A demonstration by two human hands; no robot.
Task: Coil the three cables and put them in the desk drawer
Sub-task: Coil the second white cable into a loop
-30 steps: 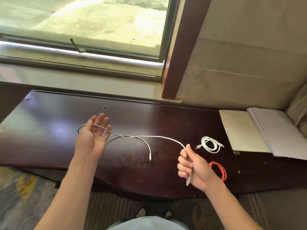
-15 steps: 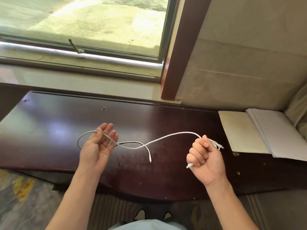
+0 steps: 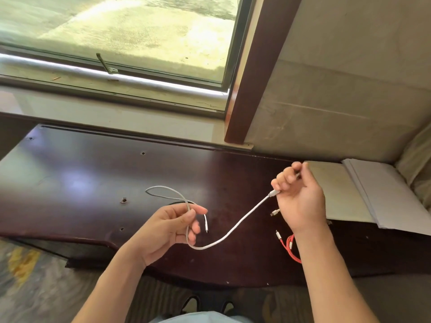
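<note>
A long white cable [image 3: 235,227] hangs in the air between both hands above the dark wooden desk [image 3: 81,183]. My right hand [image 3: 300,201] is shut on one plug end, raised at the right. My left hand [image 3: 168,227] pinches the cable near its middle, with a loop sticking out behind the fingers and the free plug dangling beside them. A red cable [image 3: 290,247] lies on the desk, partly hidden by my right forearm. Of the coiled white cable, only one plug [image 3: 275,212] shows by my right wrist. No drawer is in view.
A cream pad [image 3: 335,194] and white papers [image 3: 384,194] lie on the desk's right end. Behind the desk run a window sill and a brown window post [image 3: 251,78]. The desk's curved front edge is near my body; my shoes show below it.
My left hand has moved right and toward me, closing into a pinch on the cable. My right hand rose and moved further back-right, drawing the cable up with it.
</note>
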